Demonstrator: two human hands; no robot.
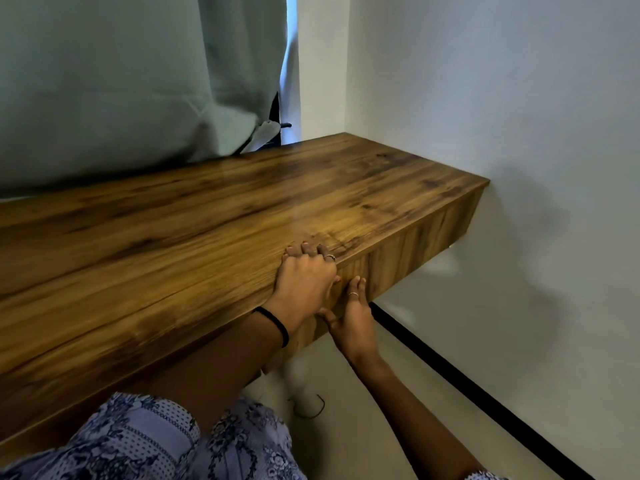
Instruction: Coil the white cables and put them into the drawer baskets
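A wooden desk top [194,216] fills the middle of the view, and its drawer front [412,251] is closed along the near edge. My left hand [306,280] lies flat on the desk's front edge, fingers straight on the top surface. Beside it, my right hand [351,318] presses its straight fingers against the drawer front just below the edge. No white cable and no basket is visible; the drawer's inside is hidden.
A pale curtain [131,81] hangs over the back left of the desk. White walls [519,116] close in the right side, with a black skirting strip [467,386] along the pale floor. A blurred white desk leg [301,382] stands below.
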